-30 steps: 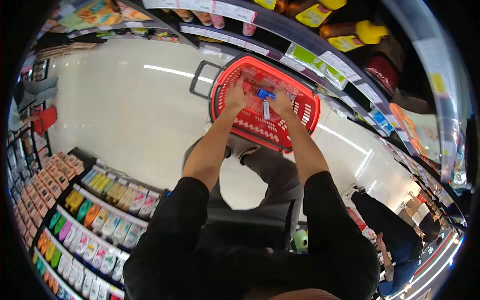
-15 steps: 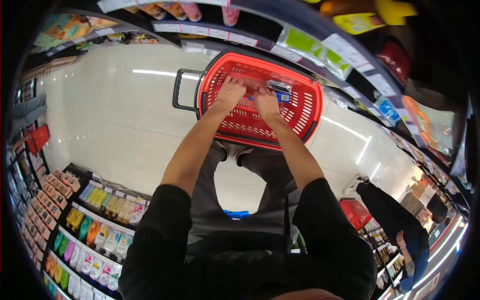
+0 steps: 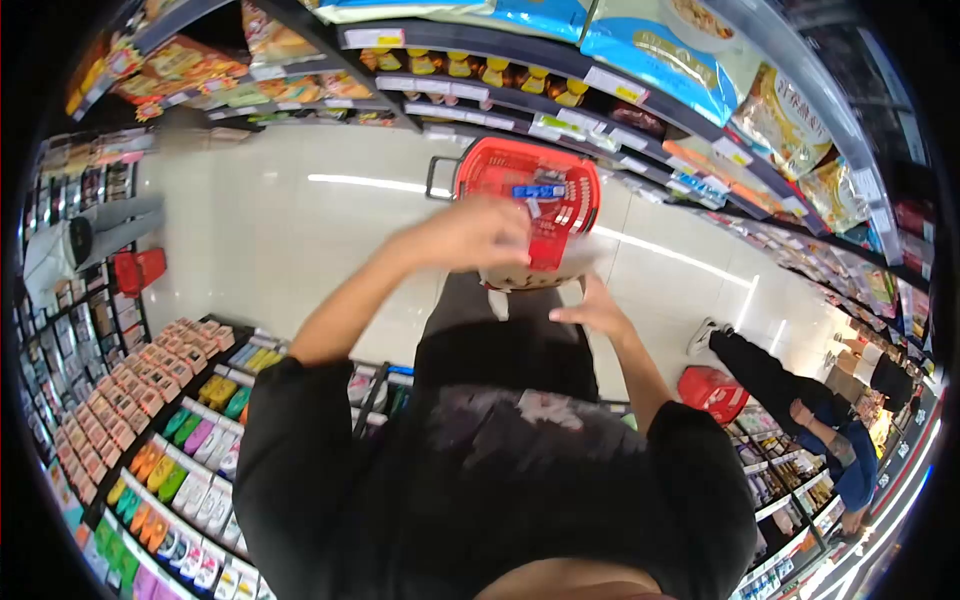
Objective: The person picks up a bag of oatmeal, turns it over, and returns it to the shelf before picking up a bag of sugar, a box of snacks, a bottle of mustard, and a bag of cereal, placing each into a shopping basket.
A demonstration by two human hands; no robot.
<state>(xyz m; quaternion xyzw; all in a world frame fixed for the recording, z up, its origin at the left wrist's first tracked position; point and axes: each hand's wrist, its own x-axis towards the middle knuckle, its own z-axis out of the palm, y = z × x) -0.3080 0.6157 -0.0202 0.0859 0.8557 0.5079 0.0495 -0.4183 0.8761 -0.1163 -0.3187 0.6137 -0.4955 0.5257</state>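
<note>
My left hand (image 3: pixel 478 234), smeared by motion, is closed at the left side of a red and beige package (image 3: pixel 548 256). Dark marks show along the package's lower part, but its kind is unclear. On the package's right, my right hand (image 3: pixel 600 310) has thumb and fingers apart, fingertips close to its lower corner. Beyond both hands a red shopping basket (image 3: pixel 582 205) with a dark handle stands on the floor. Inside it lies a blue packet (image 3: pixel 540 191) among other items.
Shelves of bagged goods (image 3: pixel 655 60) and small yellow-capped bottles (image 3: pixel 495 70) rise ahead. Racks of colourful bottles (image 3: pixel 190 440) stand behind me on the left. A person (image 3: pixel 835 430) is at the right near another red basket (image 3: pixel 712 392); a further person (image 3: pixel 75 245) is at far left.
Both hands have come up out of the basket toward my body, and the red and beige package is now between them. My right hand has opened. The view has risen, showing more shelf.
</note>
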